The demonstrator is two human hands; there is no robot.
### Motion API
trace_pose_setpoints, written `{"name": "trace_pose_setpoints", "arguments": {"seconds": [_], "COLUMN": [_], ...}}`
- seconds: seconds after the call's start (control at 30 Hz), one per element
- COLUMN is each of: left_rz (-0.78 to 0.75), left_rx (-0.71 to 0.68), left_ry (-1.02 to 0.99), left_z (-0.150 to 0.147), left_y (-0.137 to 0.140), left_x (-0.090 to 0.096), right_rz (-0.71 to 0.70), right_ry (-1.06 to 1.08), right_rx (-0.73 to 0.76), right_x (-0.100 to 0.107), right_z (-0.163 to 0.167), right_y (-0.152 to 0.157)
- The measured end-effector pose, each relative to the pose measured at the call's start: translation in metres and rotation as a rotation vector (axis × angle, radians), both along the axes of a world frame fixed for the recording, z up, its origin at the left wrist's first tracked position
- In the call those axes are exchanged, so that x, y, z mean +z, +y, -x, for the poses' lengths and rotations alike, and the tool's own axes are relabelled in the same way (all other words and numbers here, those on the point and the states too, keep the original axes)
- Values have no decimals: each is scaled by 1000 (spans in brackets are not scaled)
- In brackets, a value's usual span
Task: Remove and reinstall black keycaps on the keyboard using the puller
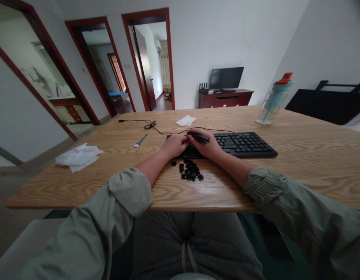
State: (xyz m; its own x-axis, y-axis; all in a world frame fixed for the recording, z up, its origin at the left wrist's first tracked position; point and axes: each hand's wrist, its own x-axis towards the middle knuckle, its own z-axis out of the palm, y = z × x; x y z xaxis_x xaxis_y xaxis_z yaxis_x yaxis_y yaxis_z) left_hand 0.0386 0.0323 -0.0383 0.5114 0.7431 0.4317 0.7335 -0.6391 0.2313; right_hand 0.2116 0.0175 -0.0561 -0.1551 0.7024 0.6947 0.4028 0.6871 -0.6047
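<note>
A black keyboard (247, 144) lies on the wooden table, its left part covered by both my hands. My right hand (207, 146) is closed around a dark, thick pen-like tool (199, 137), whose tip is hidden between the hands. My left hand (175, 145) rests at the keyboard's left end with its fingers curled in, close to the right fingers; whatever they pinch is hidden. Just in front of the keyboard sits a small pile of loose black keycaps (192, 170), and one keycap (173, 163) lies apart on the left.
On the table (110, 186), a blue-handled brush (140, 140) and white tissues (78, 156) lie to the left. A coiled black cable (150, 125) and another tissue (186, 120) are behind the hands. A clear bottle with a red lid (275, 99) stands at the back right.
</note>
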Motion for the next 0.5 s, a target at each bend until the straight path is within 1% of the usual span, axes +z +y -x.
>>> {"name": "trace_pose_setpoints", "arguments": {"seconds": [0.2,0.33,0.5], "left_rz": [9,9,25], "left_rx": [-128,-147,-185], "left_ry": [28,21,-15], "left_z": [1,1,1], "left_y": [2,3,4], "left_x": [1,0,-1], "right_rz": [-10,-41,-40], "right_ry": [-7,-36,-57], "right_rx": [17,10,-7], "right_x": [2,1,-2], "right_z": [1,-1,-2], "right_y": [-2,-5,-8]}}
